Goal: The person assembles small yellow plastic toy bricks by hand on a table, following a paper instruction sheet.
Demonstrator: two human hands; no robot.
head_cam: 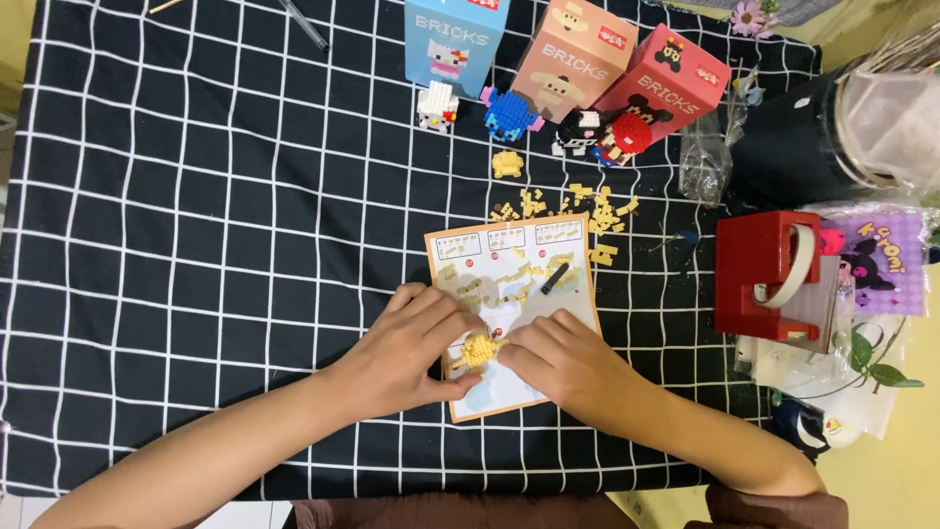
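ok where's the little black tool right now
In the head view, the black tool lies on the instruction sheet, right of centre, just above the right hand and below the loose yellow bricks.

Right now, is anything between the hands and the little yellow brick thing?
No. Both hands already touch the yellow brick model: the left hand from its left, the right hand from its right. It sits over the instruction sheet, and nothing visible comes between.
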